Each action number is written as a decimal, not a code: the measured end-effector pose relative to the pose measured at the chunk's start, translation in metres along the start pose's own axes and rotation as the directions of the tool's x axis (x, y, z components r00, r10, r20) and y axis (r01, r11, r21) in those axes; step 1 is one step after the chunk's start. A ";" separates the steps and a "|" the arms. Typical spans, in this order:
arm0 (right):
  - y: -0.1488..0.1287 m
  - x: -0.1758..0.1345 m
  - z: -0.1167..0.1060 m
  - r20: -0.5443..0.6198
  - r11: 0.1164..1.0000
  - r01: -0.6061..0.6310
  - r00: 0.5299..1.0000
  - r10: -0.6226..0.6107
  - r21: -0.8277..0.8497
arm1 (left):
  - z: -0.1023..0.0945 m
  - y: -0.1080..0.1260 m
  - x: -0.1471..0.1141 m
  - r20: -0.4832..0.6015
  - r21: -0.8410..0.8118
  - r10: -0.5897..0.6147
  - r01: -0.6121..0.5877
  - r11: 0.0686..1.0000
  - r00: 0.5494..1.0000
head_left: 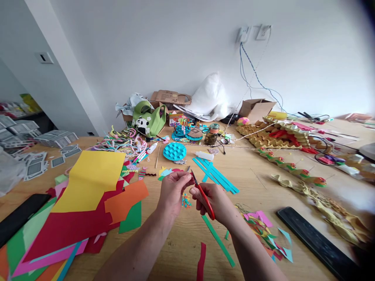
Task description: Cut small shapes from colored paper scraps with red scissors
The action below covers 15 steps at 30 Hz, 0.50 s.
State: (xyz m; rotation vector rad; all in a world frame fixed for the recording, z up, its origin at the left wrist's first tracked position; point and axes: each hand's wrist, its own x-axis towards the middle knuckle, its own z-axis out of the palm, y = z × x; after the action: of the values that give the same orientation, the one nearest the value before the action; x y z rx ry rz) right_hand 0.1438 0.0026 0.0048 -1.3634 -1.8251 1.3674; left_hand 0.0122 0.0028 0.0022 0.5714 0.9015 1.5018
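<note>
Red-handled scissors (207, 201) are gripped in my right hand (213, 198), blades pointing up and away, slightly apart. At the blades, the fingertips of my left hand (175, 191) pinch a small piece of red paper, mostly hidden by the fingers. Beneath my hands lies a little heap of tiny coloured paper bits (186, 200). A green paper strip (218, 241) and a red paper strip (201, 260) lie on the table closer to me. Beyond my hands are blue paper strips (218, 175) and a round blue piece with raised folded shapes (174, 151).
Coloured paper sheets (90, 179) are piled on the left. Paper scraps (260, 226) and a black phone-like slab (316, 242) lie to the right, near egg-carton strips (293, 169). A glass jar (211, 136), a glue bottle (204, 156) and a green panda bag (149, 119) stand farther back.
</note>
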 end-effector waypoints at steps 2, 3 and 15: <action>0.001 0.000 0.000 0.005 1.000 0.001 1.000 -0.001 0.005 | 0.000 0.000 0.000 0.001 0.004 -0.002 0.002 1.000 1.000; 0.001 0.001 -0.001 0.009 1.000 0.004 1.000 -0.004 0.007 | -0.001 0.000 0.000 0.004 0.007 -0.004 0.004 1.000 1.000; 0.000 0.000 -0.002 0.025 0.999 0.011 1.000 -0.012 0.042 | -0.002 0.001 0.001 0.049 -0.007 -0.026 0.027 1.000 0.998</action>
State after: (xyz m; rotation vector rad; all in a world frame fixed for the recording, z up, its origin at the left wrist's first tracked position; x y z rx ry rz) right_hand 0.1455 0.0033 0.0059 -1.3179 -1.8073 1.4153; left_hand 0.0103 0.0040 0.0018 0.5856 0.8621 1.4610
